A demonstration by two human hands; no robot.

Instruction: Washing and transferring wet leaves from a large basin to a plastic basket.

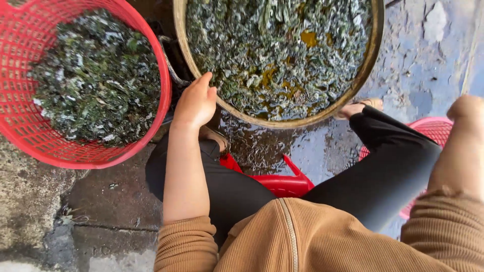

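Note:
My left hand (195, 103) rests against the near rim of a wide round metal basin (367, 65), fingers loosely together and holding nothing. The basin is full of wet dark green chopped leaves (277, 50) in brownish water. My right hand (466, 108) is at the right edge, bent back at the wrist over a red basket (437, 130); its fingers are hidden. A red plastic basket (20, 123) at the left holds a heap of drained chopped leaves (98, 80).
I sit on a low red stool (280, 182) with black-trousered knees spread. A foot in a sandal (359, 107) touches wet concrete below the basin. Rough stone ground lies at the lower left, peeling blue-grey floor at the upper right.

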